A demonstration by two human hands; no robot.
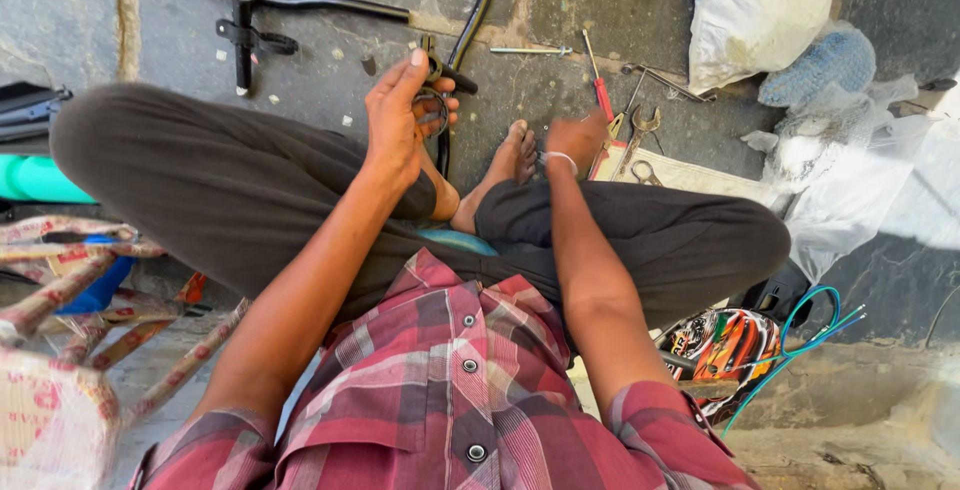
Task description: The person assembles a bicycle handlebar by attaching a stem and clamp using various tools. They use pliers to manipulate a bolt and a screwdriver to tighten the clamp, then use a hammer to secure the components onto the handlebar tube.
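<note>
Left hand (400,115) holds clamp (435,100) — right hand (578,140) reaches screwdriver (600,90).

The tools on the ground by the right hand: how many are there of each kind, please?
Screwdriver with red handle: 1
Open wrench: 1
Pliers: 1
Scissors: 1
Loose metal rod: 1
Total: 5
The right hand rests beside them. The left hand holds a black clamp part apart from them.

Red plaid shirt (450,390), dark trousers (230,180), wrist bangle (560,158).
</note>
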